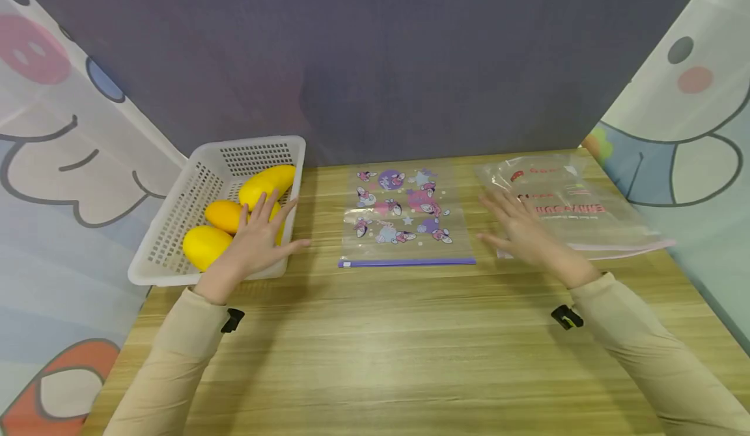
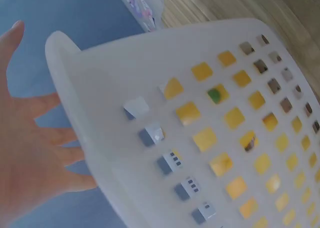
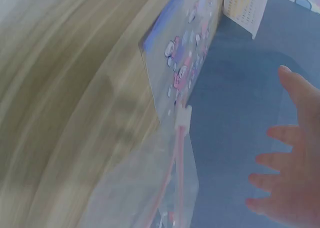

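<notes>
Above the wood-grain table (image 1: pixel 375 345), left hand (image 1: pixel 252 246) and right hand (image 1: pixel 527 235) spread open, empty. Smooth, rounded yellow fruit (image 1: pixel 205 246) likely handles best in whole-palm grips.

the place looked like a screened-off table nook: a dark grey-purple panel (image 1: pixel 410 58) filled the upper middle of the frame, pale cartoon-printed sheets (image 1: pixel 53 241) lined both sides, and a light wood-grain tabletop (image 1: pixel 398 351) spread across the bottom.

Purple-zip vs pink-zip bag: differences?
The purple-zip bag carries cartoon figures; the pink-zip bag shows red lettering. The purple-zip bag lies flat and fairly straight; the pink-zip bag lies askew and rumpled. Both are see-through, on the wooden table.
</notes>
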### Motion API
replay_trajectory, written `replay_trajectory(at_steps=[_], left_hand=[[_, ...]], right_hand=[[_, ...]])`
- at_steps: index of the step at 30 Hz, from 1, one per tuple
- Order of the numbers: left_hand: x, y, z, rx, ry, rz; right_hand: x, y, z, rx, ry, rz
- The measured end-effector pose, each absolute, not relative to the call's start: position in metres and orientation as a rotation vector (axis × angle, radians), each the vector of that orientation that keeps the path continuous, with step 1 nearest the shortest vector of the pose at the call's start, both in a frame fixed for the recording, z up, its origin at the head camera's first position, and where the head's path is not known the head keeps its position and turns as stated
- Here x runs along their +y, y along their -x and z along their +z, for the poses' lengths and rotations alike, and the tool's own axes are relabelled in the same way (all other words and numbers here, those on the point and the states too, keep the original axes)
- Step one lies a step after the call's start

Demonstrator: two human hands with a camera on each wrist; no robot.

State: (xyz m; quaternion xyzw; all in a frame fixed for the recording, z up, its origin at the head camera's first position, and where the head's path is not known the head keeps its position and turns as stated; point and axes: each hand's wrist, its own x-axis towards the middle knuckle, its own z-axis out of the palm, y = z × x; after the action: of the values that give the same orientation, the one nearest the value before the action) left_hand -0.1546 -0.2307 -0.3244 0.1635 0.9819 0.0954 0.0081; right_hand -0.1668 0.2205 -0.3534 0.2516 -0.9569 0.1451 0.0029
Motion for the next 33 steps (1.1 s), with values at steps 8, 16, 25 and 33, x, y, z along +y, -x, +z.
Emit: replay_trajectory(at_steps=[8,16,25,33], left_hand=[[-0.241,0.154,-0.324,3.093,-0.591,0.366],[-0.252,0.152,-0.323,3.167,-0.684,0.459],[-0.263,0.151,-0.317,3.190,-0.707,0.462],[-0.271,0.152,-0.313,3.143,-0.668,0.467]], right_hand=[[0.208,0.165,-0.366,-2.979,-0.879,0.554],[0.196,0.162,-0.380,-2.892,-1.017,0.566],[0.190,0.161,-0.390,-2.864,-1.061,0.623],[0.186,0.161,-0.403,-2.831,-1.093,0.654]])
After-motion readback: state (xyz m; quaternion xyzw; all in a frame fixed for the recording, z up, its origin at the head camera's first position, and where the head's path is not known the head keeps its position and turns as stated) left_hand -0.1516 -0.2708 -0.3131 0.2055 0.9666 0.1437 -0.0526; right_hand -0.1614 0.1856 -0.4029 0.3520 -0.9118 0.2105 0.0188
